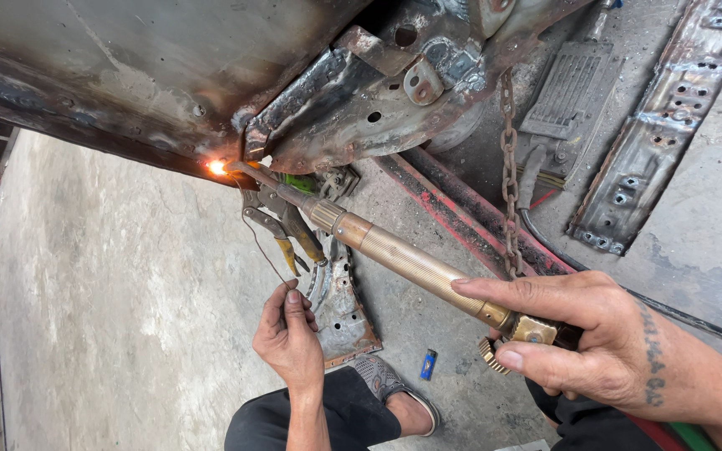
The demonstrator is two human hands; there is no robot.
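- Under the rusty car body (pixel 152 75), at its lower edge, a small orange flame (pixel 216 168) burns at the tip of a brass torch (pixel 394 257).
- The right hand (pixel 582 338) holds the torch at its rear end: the grip is closed around the handle, the index finger lies stretched along the ribbed tube, and the thumb rests near a brass toothed knob (pixel 489 354).
- The torch runs diagonally from this hand up and to the left, and its thin nozzle ends at the seam of the body.
- The left hand (pixel 290 334) is lower, near the middle, with its fingertips pinched together on a thin wire rod (pixel 259 238); the rod rises in a light curve toward the flame.
- Locking pliers (pixel 282 225) with yellowish handle tips hang clamped on the metal just below the flame, between the rod and the torch.
- A rusty chain (pixel 509 167) hangs from the body, behind the torch.
- On the concrete floor (pixel 110 317) lie a bent sheet metal piece (pixel 344 313), a small blue lighter (pixel 429 364) and, far right, a long perforated metal rail (pixel 670 117).
- The person's foot in a grey shoe (pixel 394 388) stands near the lighter.
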